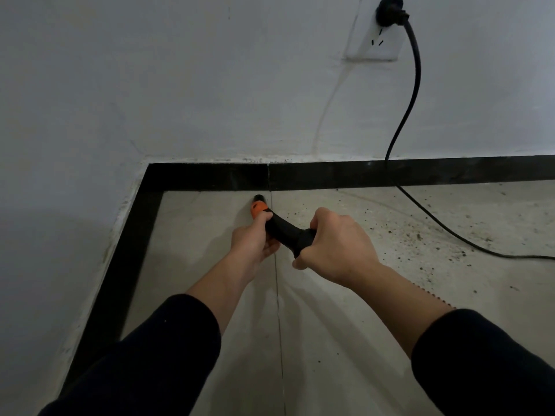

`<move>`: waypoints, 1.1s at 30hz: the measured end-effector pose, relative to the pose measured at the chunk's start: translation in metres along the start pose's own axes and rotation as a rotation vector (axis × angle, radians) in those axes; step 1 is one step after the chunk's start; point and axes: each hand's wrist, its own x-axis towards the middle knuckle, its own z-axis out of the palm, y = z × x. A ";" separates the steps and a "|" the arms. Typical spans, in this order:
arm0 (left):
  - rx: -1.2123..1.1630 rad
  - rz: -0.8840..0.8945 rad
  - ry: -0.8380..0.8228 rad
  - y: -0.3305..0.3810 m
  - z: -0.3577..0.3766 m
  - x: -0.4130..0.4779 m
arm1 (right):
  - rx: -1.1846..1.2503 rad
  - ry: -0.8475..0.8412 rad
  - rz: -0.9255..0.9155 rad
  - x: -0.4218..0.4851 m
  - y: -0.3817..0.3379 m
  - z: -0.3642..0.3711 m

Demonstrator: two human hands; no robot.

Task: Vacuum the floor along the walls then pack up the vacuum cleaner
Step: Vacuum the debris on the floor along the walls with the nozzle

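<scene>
Two hands clasp vacuum nozzle (285,231), left hand (255,240) forward, right hand (338,246) behind; gritty tile floor (390,223), black skirting (360,172).

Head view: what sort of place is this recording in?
Likely the corner of an indoor room: white wall with socket and plugged-in cord, black skirting, gritty tiled floor. The left hand and right hand grip the vacuum wand.

White walls (210,85), black skirting (330,175), gritty grey floor tiles (330,325).
</scene>
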 end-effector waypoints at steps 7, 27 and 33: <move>-0.020 0.055 0.167 0.003 -0.033 0.002 | 0.083 -0.117 -0.077 0.004 -0.025 0.013; -0.094 0.115 0.400 0.028 -0.124 0.032 | 0.166 -0.199 -0.232 0.022 -0.102 0.070; -0.103 0.142 0.421 0.028 -0.121 0.033 | 0.180 -0.189 -0.235 0.024 -0.102 0.066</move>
